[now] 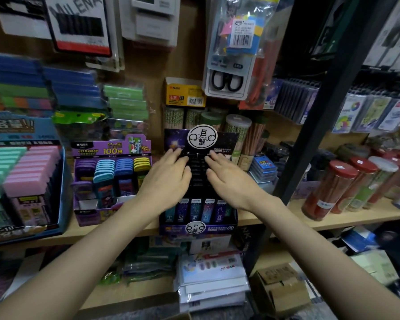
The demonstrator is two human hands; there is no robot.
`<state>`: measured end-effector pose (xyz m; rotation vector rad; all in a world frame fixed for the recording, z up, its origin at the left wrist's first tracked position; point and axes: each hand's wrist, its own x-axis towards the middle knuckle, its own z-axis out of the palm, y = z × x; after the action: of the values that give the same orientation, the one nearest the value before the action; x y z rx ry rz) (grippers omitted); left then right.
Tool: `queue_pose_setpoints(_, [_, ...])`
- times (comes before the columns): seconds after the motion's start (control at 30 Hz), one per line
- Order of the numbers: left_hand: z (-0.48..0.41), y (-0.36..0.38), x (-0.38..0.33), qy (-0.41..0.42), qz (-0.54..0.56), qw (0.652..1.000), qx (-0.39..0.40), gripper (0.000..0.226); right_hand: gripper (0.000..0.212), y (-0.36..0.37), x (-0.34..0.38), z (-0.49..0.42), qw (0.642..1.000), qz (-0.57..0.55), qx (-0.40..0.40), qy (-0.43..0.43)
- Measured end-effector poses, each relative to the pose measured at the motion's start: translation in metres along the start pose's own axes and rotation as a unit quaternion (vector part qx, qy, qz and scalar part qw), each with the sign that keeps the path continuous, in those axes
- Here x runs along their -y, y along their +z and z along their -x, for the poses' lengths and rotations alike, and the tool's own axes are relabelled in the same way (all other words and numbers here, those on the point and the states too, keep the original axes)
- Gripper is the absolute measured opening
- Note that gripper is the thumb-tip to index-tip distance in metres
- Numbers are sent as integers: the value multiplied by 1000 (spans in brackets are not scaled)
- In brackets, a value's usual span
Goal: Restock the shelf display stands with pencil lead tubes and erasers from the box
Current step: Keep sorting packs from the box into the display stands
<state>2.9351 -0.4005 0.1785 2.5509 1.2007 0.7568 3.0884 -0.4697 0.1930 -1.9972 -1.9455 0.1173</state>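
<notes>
A dark purple display stand (198, 228) with a round white logo card stands on the wooden shelf, packed with rows of black-capped pencil lead tubes (197, 172). My left hand (166, 179) lies flat on the left rows, fingers spread and pointing up. My right hand (229, 179) lies flat on the right rows, mirroring it. Neither hand holds anything. The front row of tubes (200, 210) shows blue and purple labels below my wrists. A second purple stand (111, 179) to the left holds blue, purple and yellow lead cases, with gaps in its front row.
A big blue stand (26, 181) of pink and teal cases fills the left. Clear tubs of pencils (328, 192) with red lids stand at right behind a black upright post (310, 139). Packaged scissors (229, 82) hang above. A cardboard box (282, 289) sits low right.
</notes>
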Motion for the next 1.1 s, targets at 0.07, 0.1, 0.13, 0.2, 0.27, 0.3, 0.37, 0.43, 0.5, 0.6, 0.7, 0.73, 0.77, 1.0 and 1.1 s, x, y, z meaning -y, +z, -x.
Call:
queue_pose_setpoints(0.07, [-1,2,1,-10,15,999,42,47,53,3,0,1,999,34,18,-1])
queue_pose_setpoints(0.1, [-1,2,1,-15,28,998,50,47,53,3,1,1,999,39,16,2])
queue_pose_setpoints(0.13, [0,2,0,-18,40,998,49,46,53,2,1,1,999,40,11,4])
queue_pose_setpoints(0.2, [4,-4,-2,-3,63,998,20,44,51,0,3,2,999,38,3,4])
queue_pose_setpoints(0.27, [13,-13,-2,22,73,996,-50,40,50,-2,7,4,999,45,-20,-2])
queue_pose_setpoints(0.3, [19,-20,-1,28,77,993,-82,38,50,-1,11,5,998,53,-38,-11])
queue_pose_setpoints(0.37, [35,-30,3,34,80,989,-121,35,51,2,22,6,996,57,-53,-44])
queue_pose_setpoints(0.43, [53,-34,9,31,73,990,-119,33,52,9,36,5,995,63,-27,-76])
queue_pose_setpoints(0.5, [70,-33,17,10,76,993,-90,32,53,16,46,4,993,89,-3,-81])
queue_pose_setpoints(0.6, [89,-27,27,-33,77,995,-52,34,54,14,46,5,992,106,20,-70])
queue_pose_setpoints(0.7, [99,-19,32,-57,73,995,-25,33,62,7,50,2,991,111,22,-71])
queue_pose_setpoints(0.73, [101,-17,32,-59,82,995,-23,32,65,6,55,0,990,114,7,-79])
queue_pose_setpoints(0.77, [102,-15,32,-59,92,994,-23,30,66,8,60,0,988,123,-6,-92])
queue_pose_setpoints(1.0, [97,-11,28,-63,132,989,-38,40,54,11,61,6,981,116,-34,-150])
queue_pose_setpoints(1.1, [89,-11,23,-58,193,979,-25,55,49,-3,34,25,968,-145,-199,-43])
